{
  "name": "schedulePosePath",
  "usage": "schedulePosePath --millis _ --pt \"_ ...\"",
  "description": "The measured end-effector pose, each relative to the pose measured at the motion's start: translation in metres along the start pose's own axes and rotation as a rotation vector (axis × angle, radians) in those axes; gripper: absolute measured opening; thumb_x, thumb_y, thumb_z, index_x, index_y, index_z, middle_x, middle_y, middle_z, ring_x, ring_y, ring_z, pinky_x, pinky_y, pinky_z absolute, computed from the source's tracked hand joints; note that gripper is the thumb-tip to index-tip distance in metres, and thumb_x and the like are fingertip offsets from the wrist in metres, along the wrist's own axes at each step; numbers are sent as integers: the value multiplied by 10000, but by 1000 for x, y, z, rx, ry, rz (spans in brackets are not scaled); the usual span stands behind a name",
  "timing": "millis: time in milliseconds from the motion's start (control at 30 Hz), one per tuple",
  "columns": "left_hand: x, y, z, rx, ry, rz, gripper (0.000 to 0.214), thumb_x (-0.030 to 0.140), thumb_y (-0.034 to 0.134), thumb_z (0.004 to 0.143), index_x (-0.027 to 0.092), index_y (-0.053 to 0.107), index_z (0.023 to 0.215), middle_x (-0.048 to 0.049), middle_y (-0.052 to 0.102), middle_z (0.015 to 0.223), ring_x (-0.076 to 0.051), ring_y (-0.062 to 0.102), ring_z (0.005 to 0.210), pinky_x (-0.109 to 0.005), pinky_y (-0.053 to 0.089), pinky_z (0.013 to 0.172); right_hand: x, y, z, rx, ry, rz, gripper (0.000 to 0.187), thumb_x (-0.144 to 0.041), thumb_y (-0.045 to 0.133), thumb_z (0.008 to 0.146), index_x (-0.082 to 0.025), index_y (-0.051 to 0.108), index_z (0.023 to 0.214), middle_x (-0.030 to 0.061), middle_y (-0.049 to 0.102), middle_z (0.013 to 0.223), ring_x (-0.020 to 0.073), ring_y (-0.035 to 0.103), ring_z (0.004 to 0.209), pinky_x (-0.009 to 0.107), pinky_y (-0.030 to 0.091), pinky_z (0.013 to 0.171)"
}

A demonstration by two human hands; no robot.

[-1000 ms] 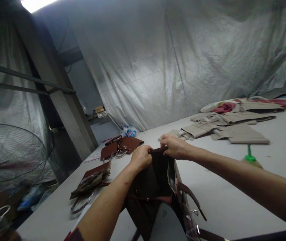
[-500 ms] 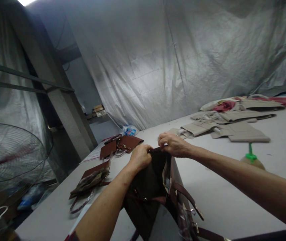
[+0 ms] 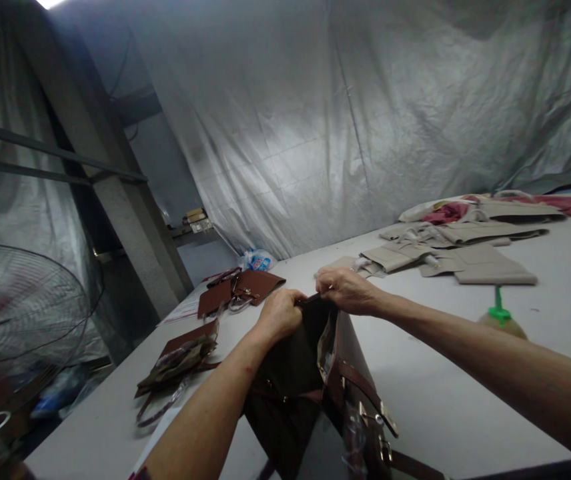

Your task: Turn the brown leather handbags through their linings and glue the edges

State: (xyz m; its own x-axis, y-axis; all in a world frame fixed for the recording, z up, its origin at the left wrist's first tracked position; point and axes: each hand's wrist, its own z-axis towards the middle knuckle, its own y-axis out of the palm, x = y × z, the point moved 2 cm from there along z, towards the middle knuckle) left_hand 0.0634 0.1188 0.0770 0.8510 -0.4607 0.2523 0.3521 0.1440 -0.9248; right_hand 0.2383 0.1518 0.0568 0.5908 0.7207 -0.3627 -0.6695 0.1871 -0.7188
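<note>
White table (image 3: 445, 400), brown bag (image 3: 295, 367) gaping open over its near side.
Head view: left hand (image 3: 281, 315) and right hand (image 3: 346, 291) grasp the bag's rim, fingertips partly hidden; its bottom is cut off; beige pieces (image 3: 495, 265) on the table's far right overlap indistinctly.

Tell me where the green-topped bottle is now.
In the head view, the green-topped bottle is on the white table at right, partly hidden behind the right forearm, with the tan pieces just beyond it.
</note>
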Motion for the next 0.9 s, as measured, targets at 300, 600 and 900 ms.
schedulePosePath --millis 300,600,900 --pt "-3 1 1 -60 -39 -94 282 212 581 738 223 766 950 -29 745 840 -207 667 816 -258 462 680 -2 -2 2 -21 79 -30 151 -73 552 677 -166 672 682 42 639 743 168 556 732 252 375 667" --pt "7 -4 10 96 -116 140 230 382 613 783 212 769 773 -85 737 794 -233 661 803 -291 427 694 1 -1 2 -38 227 145 114 -205 626 709 -148 677 793 41 679 757 174 611 719 251 433 630" --pt "-30 -35 -20 155 -442 236 179 269 557 722 189 717 705 -102 738 803 -257 668 822 -296 401 652 -22 -12 -69 103 403 679 412 -492 566 841 -162 603 1085 111 645 1070 245 601 987 379 488 843"
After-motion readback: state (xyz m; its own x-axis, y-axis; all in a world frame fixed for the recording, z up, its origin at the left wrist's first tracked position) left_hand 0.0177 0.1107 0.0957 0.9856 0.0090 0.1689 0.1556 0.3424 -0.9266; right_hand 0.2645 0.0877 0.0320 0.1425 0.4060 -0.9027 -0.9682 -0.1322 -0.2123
